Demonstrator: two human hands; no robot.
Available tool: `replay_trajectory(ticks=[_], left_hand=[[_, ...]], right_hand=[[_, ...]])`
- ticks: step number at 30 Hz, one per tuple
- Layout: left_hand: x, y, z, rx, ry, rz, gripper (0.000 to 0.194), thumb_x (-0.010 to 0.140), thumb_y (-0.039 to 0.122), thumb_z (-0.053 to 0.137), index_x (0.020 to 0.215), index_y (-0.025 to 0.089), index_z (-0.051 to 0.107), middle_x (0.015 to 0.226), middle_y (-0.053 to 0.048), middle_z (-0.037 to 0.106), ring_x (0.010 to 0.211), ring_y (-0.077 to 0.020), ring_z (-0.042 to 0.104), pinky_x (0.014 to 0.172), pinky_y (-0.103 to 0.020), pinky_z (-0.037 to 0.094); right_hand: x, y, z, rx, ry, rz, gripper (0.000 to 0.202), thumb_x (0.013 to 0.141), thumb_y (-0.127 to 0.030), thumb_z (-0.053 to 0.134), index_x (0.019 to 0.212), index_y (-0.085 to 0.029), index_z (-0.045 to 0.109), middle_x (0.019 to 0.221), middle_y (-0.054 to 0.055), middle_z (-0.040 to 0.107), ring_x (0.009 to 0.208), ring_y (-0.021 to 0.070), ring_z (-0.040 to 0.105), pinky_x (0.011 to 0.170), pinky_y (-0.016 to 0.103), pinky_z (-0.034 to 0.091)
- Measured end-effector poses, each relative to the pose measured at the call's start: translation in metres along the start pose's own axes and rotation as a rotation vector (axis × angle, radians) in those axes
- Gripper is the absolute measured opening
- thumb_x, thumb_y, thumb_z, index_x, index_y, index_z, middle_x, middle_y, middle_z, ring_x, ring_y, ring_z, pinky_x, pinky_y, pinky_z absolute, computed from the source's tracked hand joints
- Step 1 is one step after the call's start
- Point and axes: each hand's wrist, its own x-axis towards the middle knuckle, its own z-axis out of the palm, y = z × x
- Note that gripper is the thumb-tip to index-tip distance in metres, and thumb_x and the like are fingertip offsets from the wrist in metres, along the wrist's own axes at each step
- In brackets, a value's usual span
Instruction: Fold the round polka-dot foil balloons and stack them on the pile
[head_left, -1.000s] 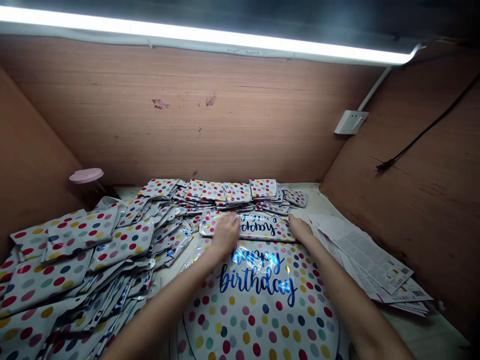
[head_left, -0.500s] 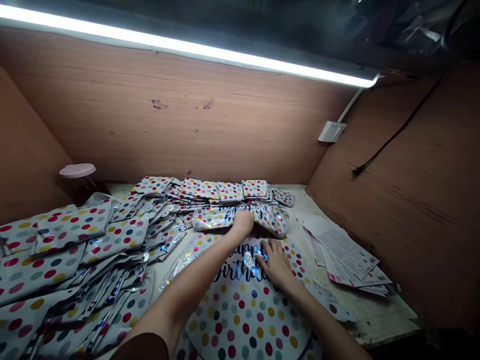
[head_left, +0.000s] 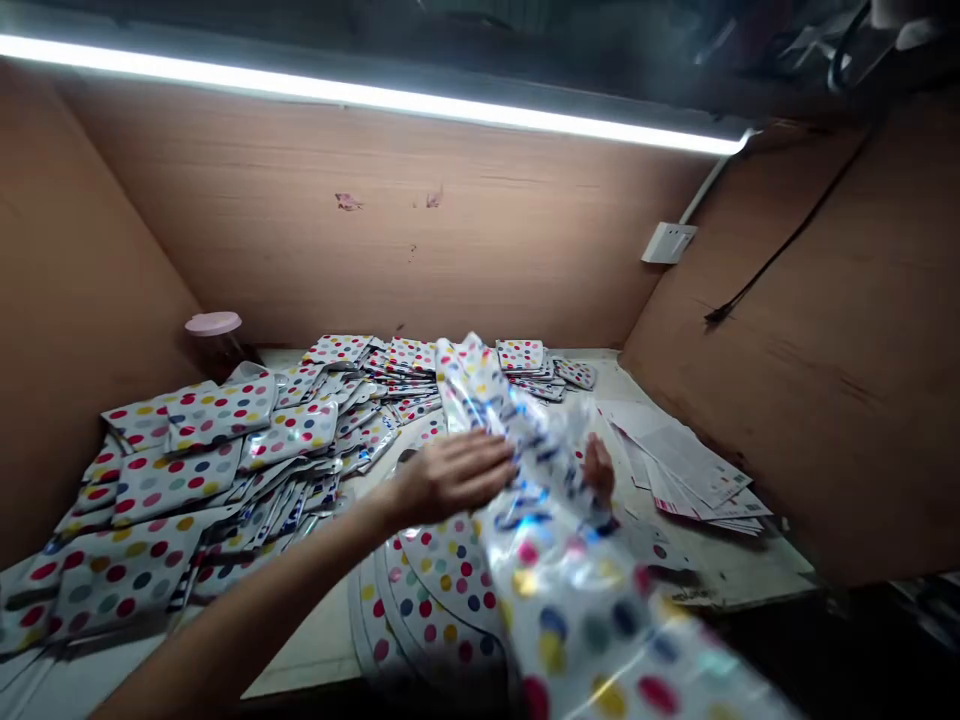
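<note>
A flat foil balloon [head_left: 525,510], white with coloured dots and blue lettering, is lifted off the table and gathered into a long, slanting strip. My left hand [head_left: 461,475] grips its left side, fingers stretched together across the foil. On the other side, my right hand [head_left: 598,468] holds the balloon's right edge; part of that hand is hidden by the foil. The strip's near end is blurred and hangs past the table's front edge. Beneath it lie more unfolded dotted balloons [head_left: 431,600], stacked flat with rounded edges.
Folded dotted balloons [head_left: 180,480] cover the left side in a heap, and more folded ones [head_left: 520,355] line the back. Printed papers [head_left: 686,470] lie at the right. A pink-lidded jar [head_left: 214,325] stands back left. Wooden panels [head_left: 480,220] enclose the table.
The top balloon, which lay flat on the stack with lettering up, is now raised and drawn into a strip between both hands. The view has shifted slightly left.
</note>
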Motion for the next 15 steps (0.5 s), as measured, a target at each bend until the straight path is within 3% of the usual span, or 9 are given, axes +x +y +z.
replay_trajectory(ticks=[1,3,5,7,10,13,15], left_hand=[[-0.025,0.015,0.016,-0.054,-0.069,0.018,0.022,0.093,0.024,0.051,0.111,0.021,0.062,0.120,-0.005,0.065,0.117,-0.0174,0.057,0.108,-0.037,0.039],[-0.070,0.043,0.044,-0.172,-0.205,0.012,0.020,0.093,0.022,0.051,0.109,0.022,0.063,0.120,-0.005,0.066,0.122,-0.0175,0.054,0.113,-0.040,0.032],[-0.099,0.068,0.061,-0.249,-0.300,-0.041,0.022,0.094,0.021,0.049,0.111,0.023,0.062,0.123,-0.004,0.064,0.127,-0.0178,0.049,0.115,-0.042,0.028],[-0.114,0.086,0.065,-0.269,-0.357,-0.110,0.027,0.094,0.020,0.049,0.119,0.023,0.059,0.128,-0.005,0.060,0.130,-0.0196,0.045,0.115,-0.043,0.028],[-0.122,0.105,0.061,-0.256,-0.359,-0.203,0.033,0.093,0.015,0.048,0.125,0.020,0.055,0.124,-0.008,0.063,0.121,-0.0204,0.053,0.109,-0.041,0.037],[-0.129,0.118,0.058,-0.308,-0.279,-0.360,0.030,0.093,0.015,0.046,0.120,0.019,0.059,0.117,-0.008,0.067,0.110,-0.0190,0.061,0.102,-0.038,0.044],[-0.132,0.123,0.058,-0.438,-0.234,-0.553,0.027,0.091,0.023,0.051,0.115,0.020,0.063,0.114,-0.007,0.068,0.106,-0.0193,0.063,0.099,-0.036,0.046]], right_hand=[[-0.015,-0.008,-0.010,0.005,0.042,-0.023,0.077,0.082,-0.052,0.053,0.134,0.004,0.043,0.149,0.024,0.027,0.140,0.0356,0.018,0.111,0.050,0.027],[-0.043,-0.027,-0.026,0.019,0.024,-0.171,0.079,0.077,-0.044,0.063,0.141,-0.005,0.036,0.154,0.019,0.018,0.141,0.0377,0.013,0.111,0.057,0.024],[-0.063,-0.050,-0.035,0.058,-0.186,-0.419,0.074,0.078,-0.026,0.061,0.145,-0.017,0.032,0.155,0.010,0.020,0.142,0.0331,0.013,0.113,0.055,0.023],[-0.073,-0.069,-0.041,0.122,-0.443,-0.568,0.077,0.075,-0.012,0.052,0.147,-0.019,0.028,0.154,0.006,0.025,0.143,0.0277,0.014,0.115,0.050,0.022],[-0.074,-0.083,-0.044,0.272,-0.628,-0.549,0.086,0.066,-0.011,0.049,0.148,-0.012,0.025,0.154,0.009,0.024,0.143,0.0264,0.017,0.115,0.046,0.023],[-0.074,-0.082,-0.044,0.404,-0.676,-0.467,0.087,0.063,-0.015,0.052,0.147,-0.015,0.028,0.153,0.010,0.027,0.140,0.0268,0.025,0.113,0.046,0.026],[-0.072,-0.079,-0.038,0.485,-0.642,-0.394,0.078,0.068,-0.019,0.055,0.143,-0.018,0.036,0.146,0.011,0.040,0.135,0.0261,0.036,0.109,0.044,0.032]])
